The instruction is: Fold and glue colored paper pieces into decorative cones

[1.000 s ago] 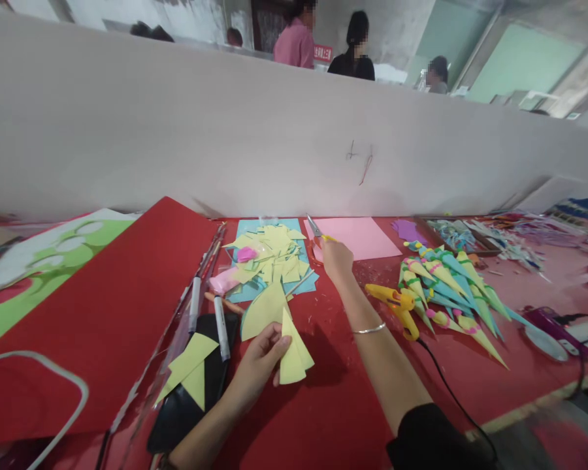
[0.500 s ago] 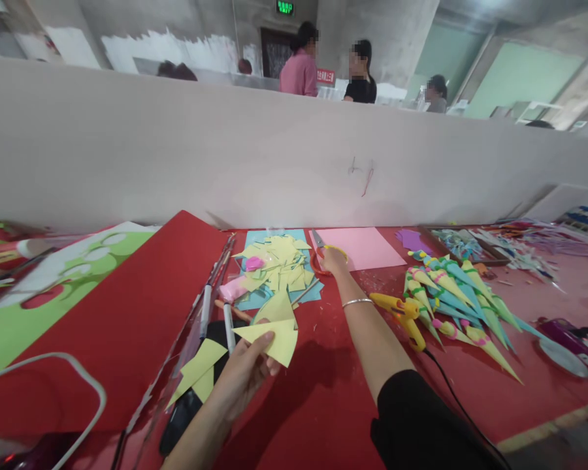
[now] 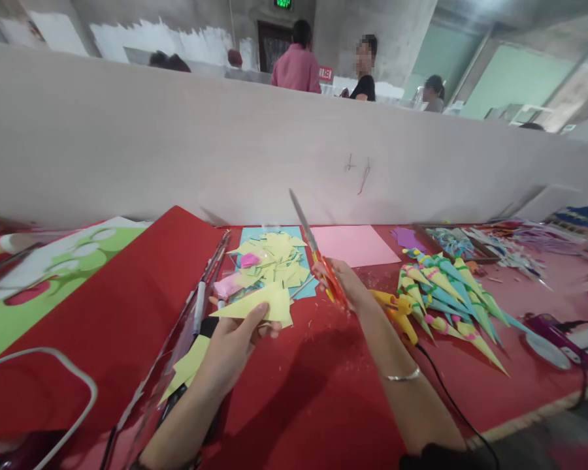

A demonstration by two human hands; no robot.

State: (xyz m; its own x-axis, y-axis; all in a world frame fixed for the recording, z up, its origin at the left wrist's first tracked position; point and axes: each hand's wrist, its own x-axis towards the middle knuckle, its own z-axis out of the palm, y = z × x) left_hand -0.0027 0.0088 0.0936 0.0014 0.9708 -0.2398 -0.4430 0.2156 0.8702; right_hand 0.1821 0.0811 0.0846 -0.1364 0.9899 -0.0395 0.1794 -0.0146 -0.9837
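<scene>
The yellow paper wedge (image 3: 276, 299) lies pinched in the left grip (image 3: 245, 333), thumb on top, above the red surface (image 3: 298, 418) and just in front of the heap of yellow pieces (image 3: 274, 258). Largest first: the wedge and heap share a colour, so if the hold loosened, the piece could drop among them and be hard to pick out. The cluster of paper cones (image 3: 441, 281) sits to the right, beside the yellow glue gun (image 3: 399, 305); the right forearm passes close to the gun, so a careless sweep could nudge it into the cones and dent or scatter them. Whether the gun is hot cannot be told, but if it is, skin touching its nozzle would burn. Its black cord (image 3: 432, 367) could snag a sleeve and drag it. The right grip (image 3: 345, 282) is closed around the handles of the scissors (image 3: 303, 220), whose long blades point up and away, apart from the wedge. Whether the fingers sit fully in the loops cannot be told; a shallow hold could let the tool twist. Smallest are the left fingertips at the wedge's edge: if the blades swung across carelessly, they could nick skin or crease the thin point.
</scene>
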